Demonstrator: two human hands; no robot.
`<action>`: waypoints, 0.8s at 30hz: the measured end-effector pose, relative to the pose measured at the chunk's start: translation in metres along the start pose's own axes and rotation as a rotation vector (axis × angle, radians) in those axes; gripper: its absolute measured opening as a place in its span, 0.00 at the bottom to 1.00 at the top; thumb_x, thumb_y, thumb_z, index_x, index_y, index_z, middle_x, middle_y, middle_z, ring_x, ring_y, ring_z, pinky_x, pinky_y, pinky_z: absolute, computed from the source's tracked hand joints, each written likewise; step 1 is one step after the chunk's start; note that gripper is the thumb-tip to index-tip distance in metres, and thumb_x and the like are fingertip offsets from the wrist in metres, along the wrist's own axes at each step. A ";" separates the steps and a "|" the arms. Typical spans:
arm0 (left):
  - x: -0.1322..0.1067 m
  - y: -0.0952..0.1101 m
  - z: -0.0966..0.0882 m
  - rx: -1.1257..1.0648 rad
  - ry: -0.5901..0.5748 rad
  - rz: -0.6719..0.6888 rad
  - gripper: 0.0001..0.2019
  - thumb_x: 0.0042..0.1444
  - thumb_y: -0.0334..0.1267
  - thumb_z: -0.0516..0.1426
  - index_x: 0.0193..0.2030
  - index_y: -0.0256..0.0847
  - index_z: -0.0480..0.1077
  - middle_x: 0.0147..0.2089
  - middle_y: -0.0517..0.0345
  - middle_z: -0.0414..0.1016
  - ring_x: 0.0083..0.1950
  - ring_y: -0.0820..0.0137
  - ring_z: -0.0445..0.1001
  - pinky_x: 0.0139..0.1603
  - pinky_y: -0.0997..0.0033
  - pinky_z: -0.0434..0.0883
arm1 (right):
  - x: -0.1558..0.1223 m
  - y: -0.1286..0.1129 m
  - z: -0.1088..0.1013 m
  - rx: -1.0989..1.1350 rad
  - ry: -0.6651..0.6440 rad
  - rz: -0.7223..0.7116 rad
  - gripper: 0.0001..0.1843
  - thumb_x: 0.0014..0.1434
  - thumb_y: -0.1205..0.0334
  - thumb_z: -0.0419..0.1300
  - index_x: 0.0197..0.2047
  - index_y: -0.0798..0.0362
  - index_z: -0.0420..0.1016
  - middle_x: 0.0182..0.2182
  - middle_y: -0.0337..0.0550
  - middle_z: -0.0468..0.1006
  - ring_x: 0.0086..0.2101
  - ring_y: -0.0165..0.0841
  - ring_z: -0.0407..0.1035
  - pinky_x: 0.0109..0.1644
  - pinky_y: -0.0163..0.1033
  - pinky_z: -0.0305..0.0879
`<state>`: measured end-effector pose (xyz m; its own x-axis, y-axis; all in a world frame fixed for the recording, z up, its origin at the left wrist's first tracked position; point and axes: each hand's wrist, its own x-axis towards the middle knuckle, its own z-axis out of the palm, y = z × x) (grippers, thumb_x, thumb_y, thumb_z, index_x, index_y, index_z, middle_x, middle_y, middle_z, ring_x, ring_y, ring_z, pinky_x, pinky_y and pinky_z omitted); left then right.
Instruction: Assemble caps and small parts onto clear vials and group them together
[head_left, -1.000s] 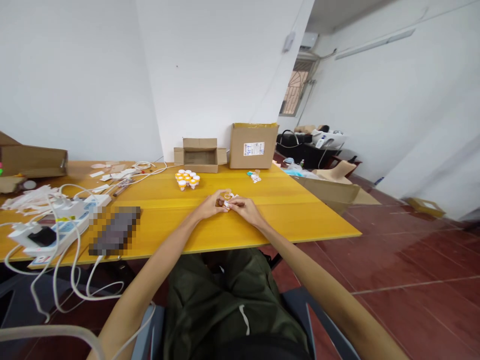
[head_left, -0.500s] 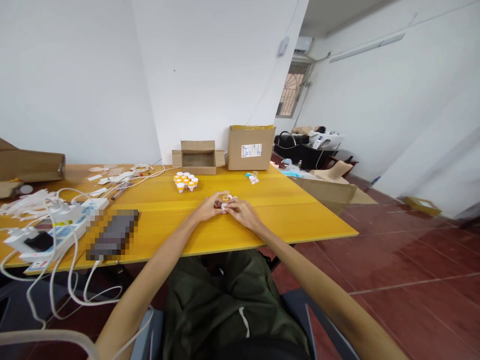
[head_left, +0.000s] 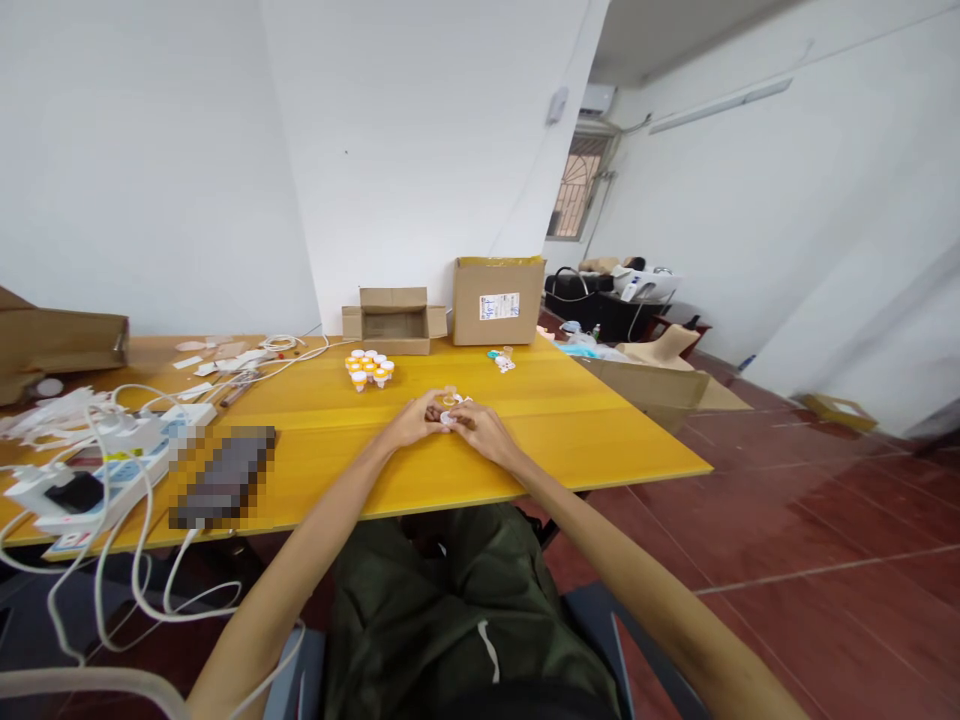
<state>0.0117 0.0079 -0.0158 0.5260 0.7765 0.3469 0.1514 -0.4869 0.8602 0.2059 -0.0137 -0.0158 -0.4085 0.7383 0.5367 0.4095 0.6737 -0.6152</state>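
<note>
White walls (head_left: pixel 420 140) and a red tiled floor (head_left: pixel 765 540) surround the yellow-brown table (head_left: pixel 592 430) I sit at. I take the spot between my hands as the centre of the dial. There my left hand (head_left: pixel 417 422) and right hand (head_left: pixel 483 432) meet over the table, pinching one small white round piece (head_left: pixel 447 417) between them: the left is curled around it in a C shape, the right grips it from the opposite side with bent fingers. I cannot tell exactly where each fingertip presses. Just past it, at 12 o'clock, is a clear amber piece (head_left: pixel 450 394), and small white bits (head_left: pixel 464 401) lie near the right fingers at 1.

At 10 o'clock orange containers with white caps (head_left: pixel 368 368) stand in a tight cluster. Beyond them, at 11, an open cardboard box (head_left: pixel 395 325) has its flaps spread, and at 1 a bigger carton (head_left: pixel 498 303) bears a label. Between 1 and 2 lies a little heap of white, green and amber pieces (head_left: pixel 503 361). Well apart, between 8 and 9, is a blurred-out dark device (head_left: pixel 229 478); past it, near 9, a power strip (head_left: pixel 161 447) trails white cables (head_left: pixel 142 550).
</note>
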 end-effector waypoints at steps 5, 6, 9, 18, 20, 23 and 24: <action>0.000 -0.001 -0.001 0.020 0.008 -0.003 0.33 0.48 0.44 0.68 0.60 0.40 0.64 0.40 0.55 0.79 0.40 0.65 0.78 0.46 0.63 0.74 | 0.001 0.000 0.000 -0.011 -0.007 0.003 0.08 0.58 0.63 0.63 0.41 0.44 0.82 0.40 0.44 0.82 0.41 0.40 0.74 0.49 0.45 0.68; 0.000 -0.002 -0.001 0.017 0.010 -0.003 0.32 0.48 0.44 0.68 0.59 0.40 0.65 0.40 0.55 0.79 0.40 0.65 0.78 0.46 0.63 0.74 | 0.001 0.000 0.000 -0.010 -0.007 0.003 0.09 0.58 0.64 0.63 0.41 0.44 0.82 0.40 0.44 0.82 0.41 0.40 0.74 0.49 0.45 0.68; 0.000 -0.001 -0.001 0.007 0.012 -0.010 0.32 0.48 0.43 0.67 0.59 0.40 0.65 0.41 0.54 0.79 0.41 0.65 0.78 0.46 0.62 0.74 | 0.001 0.003 0.000 0.011 0.003 0.016 0.11 0.56 0.64 0.64 0.43 0.44 0.81 0.42 0.44 0.82 0.42 0.40 0.74 0.50 0.46 0.68; 0.000 0.003 0.000 -0.019 0.027 -0.053 0.26 0.47 0.39 0.67 0.54 0.40 0.69 0.41 0.55 0.79 0.42 0.64 0.77 0.48 0.62 0.73 | 0.003 0.009 0.000 0.211 -0.048 0.110 0.15 0.54 0.62 0.66 0.46 0.46 0.81 0.43 0.44 0.82 0.39 0.40 0.76 0.45 0.44 0.72; 0.000 0.005 0.001 -0.019 0.030 -0.059 0.25 0.47 0.37 0.67 0.53 0.40 0.70 0.41 0.55 0.79 0.42 0.65 0.77 0.47 0.63 0.73 | 0.003 0.009 0.000 0.234 -0.059 0.112 0.14 0.54 0.61 0.66 0.46 0.46 0.81 0.43 0.44 0.82 0.39 0.40 0.76 0.46 0.44 0.72; 0.000 0.008 0.001 0.013 0.037 -0.062 0.20 0.47 0.35 0.66 0.48 0.39 0.73 0.40 0.56 0.80 0.41 0.66 0.77 0.47 0.65 0.73 | 0.003 0.008 -0.001 0.253 -0.065 0.123 0.12 0.54 0.60 0.66 0.44 0.48 0.82 0.42 0.44 0.82 0.40 0.39 0.76 0.47 0.43 0.73; 0.000 0.010 0.002 0.032 0.037 -0.062 0.18 0.48 0.35 0.66 0.47 0.39 0.74 0.40 0.56 0.80 0.41 0.66 0.77 0.47 0.65 0.73 | 0.003 0.008 -0.001 0.261 -0.064 0.132 0.12 0.53 0.60 0.67 0.43 0.48 0.82 0.42 0.43 0.82 0.40 0.39 0.76 0.47 0.43 0.73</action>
<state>0.0147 0.0028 -0.0077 0.4839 0.8193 0.3075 0.2099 -0.4498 0.8681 0.2086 -0.0055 -0.0186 -0.4199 0.8097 0.4098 0.2426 0.5353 -0.8091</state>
